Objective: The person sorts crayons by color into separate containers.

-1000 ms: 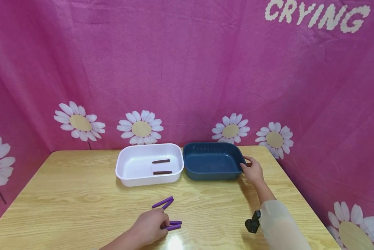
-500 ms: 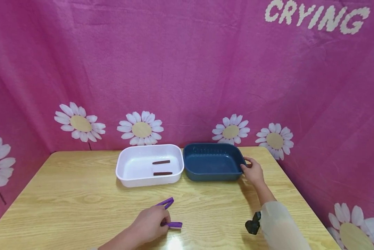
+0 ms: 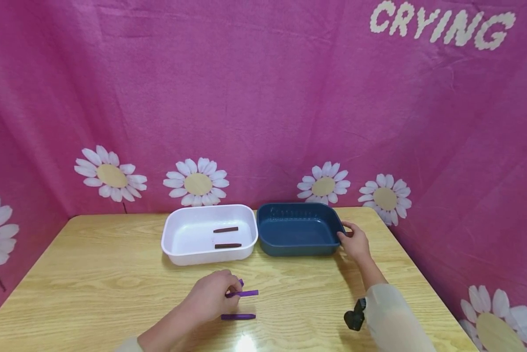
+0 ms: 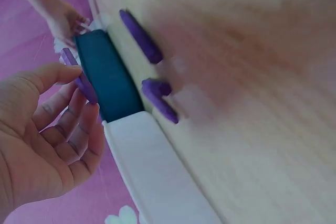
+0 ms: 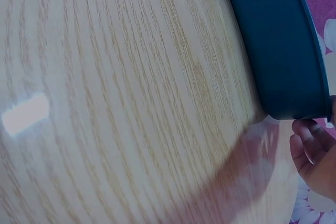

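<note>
Between thumb and fingertips my left hand [image 3: 210,296] pinches a purple crayon [image 3: 245,294], lifted off the table in the left wrist view. One more purple crayon [image 3: 239,317] lies on the wood below that hand. Beyond the fingers, two others [image 4: 160,100] lie touching in a V, mostly hidden by the hand in the head view. My right hand [image 3: 356,243] grips the right end of a dark blue plastic bin [image 3: 303,249], thumb at its rim. To its left stands a white bin [image 3: 210,258] holding two brown crayons [image 3: 228,246].
Both bins stand side by side at the back of the wooden table [image 3: 91,283]. Behind them hangs a pink cloth [image 3: 263,98] with daisies. A black device [image 3: 355,315] sits at my right sleeve [image 3: 393,313].
My left hand has picked up one purple crayon from the nearer pair and moved it up and forward, leaving the other on the table. The right hand stays at the blue bin.
</note>
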### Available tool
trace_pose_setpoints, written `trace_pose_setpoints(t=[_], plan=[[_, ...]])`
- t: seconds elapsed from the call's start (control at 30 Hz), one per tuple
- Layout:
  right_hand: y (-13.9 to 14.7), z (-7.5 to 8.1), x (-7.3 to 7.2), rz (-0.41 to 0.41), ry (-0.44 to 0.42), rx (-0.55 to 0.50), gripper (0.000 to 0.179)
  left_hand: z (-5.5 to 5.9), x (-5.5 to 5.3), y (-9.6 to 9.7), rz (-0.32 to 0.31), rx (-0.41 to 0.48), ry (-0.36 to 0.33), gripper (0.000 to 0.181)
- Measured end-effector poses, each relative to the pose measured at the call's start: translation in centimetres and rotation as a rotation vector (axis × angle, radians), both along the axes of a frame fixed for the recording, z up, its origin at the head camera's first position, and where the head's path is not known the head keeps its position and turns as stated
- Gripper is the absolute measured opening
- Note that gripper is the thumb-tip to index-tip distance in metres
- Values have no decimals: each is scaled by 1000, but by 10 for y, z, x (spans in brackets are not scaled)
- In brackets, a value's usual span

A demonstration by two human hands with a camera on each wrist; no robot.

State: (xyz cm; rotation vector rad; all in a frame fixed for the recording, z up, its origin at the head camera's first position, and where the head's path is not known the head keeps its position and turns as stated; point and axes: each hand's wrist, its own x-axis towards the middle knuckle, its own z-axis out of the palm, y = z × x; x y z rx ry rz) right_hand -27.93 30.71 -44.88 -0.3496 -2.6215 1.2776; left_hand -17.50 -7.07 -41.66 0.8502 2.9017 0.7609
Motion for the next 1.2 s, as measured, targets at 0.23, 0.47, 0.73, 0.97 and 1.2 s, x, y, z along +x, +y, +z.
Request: trace_pose_setpoints(t=[0.23, 0.47, 0.73, 0.97, 1.2], plan=[[-2, 1, 2, -8, 1, -14, 42, 10, -12, 2, 60, 16, -10, 4], [-3, 1, 2, -18, 4, -22, 42, 11, -26, 5, 79, 39, 16, 5], [-1, 0, 1, -15, -22, -37, 43, 13, -39, 11, 105, 63, 45, 5], [-2, 2, 1, -18, -4, -25, 42, 20, -51, 19, 127, 74, 69, 4], [-4, 2, 3, -25, -3, -25, 42, 24, -65, 29, 116, 67, 87, 4]])
